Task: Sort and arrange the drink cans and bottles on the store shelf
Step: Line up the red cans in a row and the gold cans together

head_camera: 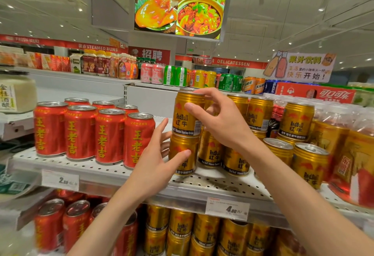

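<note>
Pinching the stacked gold can (pixel 187 114), right hand (pixel 220 118).

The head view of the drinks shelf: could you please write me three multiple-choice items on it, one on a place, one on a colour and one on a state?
1. Where does the top gold can sit?
A. on another gold can
B. among the red cans
C. on the lower shelf

2. What colour are the cans left of the gold ones?
A. green
B. red
C. blue

3. What is the right hand doing?
A. hanging idle
B. pressing a price tag
C. holding the top gold can

Answers: 1 A, it stands on the lower gold can, which the left hand touches. 2 B, their bodies are red with yellow characters. 3 C, thumb and fingers curl round that can.
</note>
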